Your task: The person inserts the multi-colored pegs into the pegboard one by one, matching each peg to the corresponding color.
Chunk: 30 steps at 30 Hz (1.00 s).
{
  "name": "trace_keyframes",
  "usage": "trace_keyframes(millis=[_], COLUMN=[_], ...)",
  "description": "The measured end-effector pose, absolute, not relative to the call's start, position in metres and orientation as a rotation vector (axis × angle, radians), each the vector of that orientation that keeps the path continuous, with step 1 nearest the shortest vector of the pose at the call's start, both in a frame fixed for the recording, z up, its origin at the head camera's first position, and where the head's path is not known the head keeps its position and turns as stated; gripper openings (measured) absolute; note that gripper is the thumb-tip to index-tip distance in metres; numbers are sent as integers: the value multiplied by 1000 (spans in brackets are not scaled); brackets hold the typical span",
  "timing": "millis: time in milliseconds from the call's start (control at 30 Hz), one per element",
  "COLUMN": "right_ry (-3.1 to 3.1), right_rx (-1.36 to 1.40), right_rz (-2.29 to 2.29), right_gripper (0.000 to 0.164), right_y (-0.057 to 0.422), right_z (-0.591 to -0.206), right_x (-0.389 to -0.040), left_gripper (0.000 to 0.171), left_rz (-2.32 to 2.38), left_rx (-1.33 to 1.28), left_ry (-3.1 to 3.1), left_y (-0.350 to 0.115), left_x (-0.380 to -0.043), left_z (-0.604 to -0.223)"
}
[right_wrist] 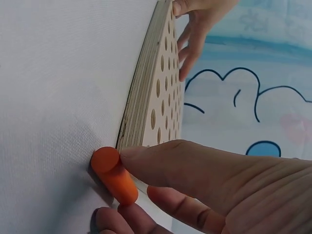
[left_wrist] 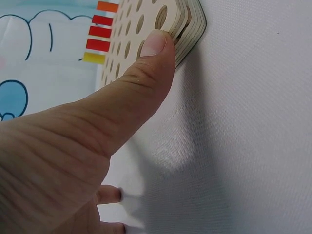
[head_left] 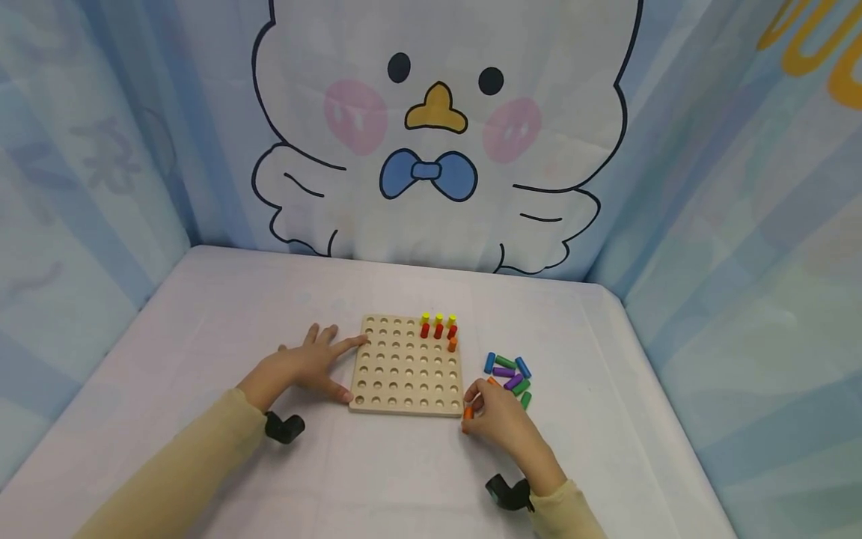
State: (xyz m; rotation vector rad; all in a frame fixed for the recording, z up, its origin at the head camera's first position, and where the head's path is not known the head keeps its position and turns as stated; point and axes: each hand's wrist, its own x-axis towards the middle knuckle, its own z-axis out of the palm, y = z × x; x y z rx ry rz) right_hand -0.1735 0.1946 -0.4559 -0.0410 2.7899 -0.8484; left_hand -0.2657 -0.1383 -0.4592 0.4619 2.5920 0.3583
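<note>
A wooden pegboard [head_left: 408, 391] with rows of round holes lies on the table. At its far right corner stand yellow pegs [head_left: 439, 318], red pegs [head_left: 438, 331] and one orange peg [head_left: 453, 345]. My left hand [head_left: 311, 364] is spread along the board's left side, its thumb [left_wrist: 155, 53] resting on the near left corner and a finger touching the edge higher up. Beside the near right corner, my right hand [head_left: 503, 421] pinches a loose orange peg [right_wrist: 115, 176] between thumb and fingers, low over the table. Part of that peg is hidden behind the fingers.
Right of the board lies a loose pile of pegs: blue [head_left: 489, 363], green [head_left: 526, 400], purple [head_left: 503, 372], and an orange one partly hidden by my right hand. A curtain [head_left: 431, 224] printed with a cartoon bird stands behind the table [head_left: 269, 479].
</note>
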Motion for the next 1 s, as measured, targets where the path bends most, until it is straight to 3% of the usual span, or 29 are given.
trace_keyframes(millis=[1000], right_ry=[2821], right_rx=[-128], right_rz=[-943], right_gripper=[29], right_y=[193], right_z=[-459], right_x=[-172], left_gripper=[112], left_rz=[363], left_rx=[475], left_ry=[2590], left_y=[-138], left_x=[-263], left_z=[-452])
